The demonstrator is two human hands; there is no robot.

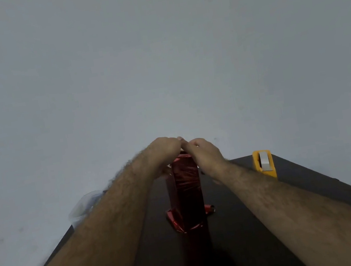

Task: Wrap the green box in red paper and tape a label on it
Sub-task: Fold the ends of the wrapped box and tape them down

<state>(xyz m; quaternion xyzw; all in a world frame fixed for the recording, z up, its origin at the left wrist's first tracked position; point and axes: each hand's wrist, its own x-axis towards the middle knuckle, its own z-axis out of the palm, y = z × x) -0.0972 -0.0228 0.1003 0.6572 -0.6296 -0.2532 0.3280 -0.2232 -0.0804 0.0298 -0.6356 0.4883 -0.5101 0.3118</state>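
Note:
The box (187,190) stands upright on the dark table (242,225), covered in shiny red paper, with crumpled paper ends flaring out at its base. No green shows. My left hand (163,152) and my right hand (203,153) meet over the box's top end, fingers curled down onto the red paper there. The fingertips are hidden behind the hands. A yellow tape dispenser (264,163) with a white roll stands to the right of the box. No label is visible.
A clear plastic container (84,207) sits at the table's left edge against the grey wall. The table's right edge runs diagonally behind the dispenser.

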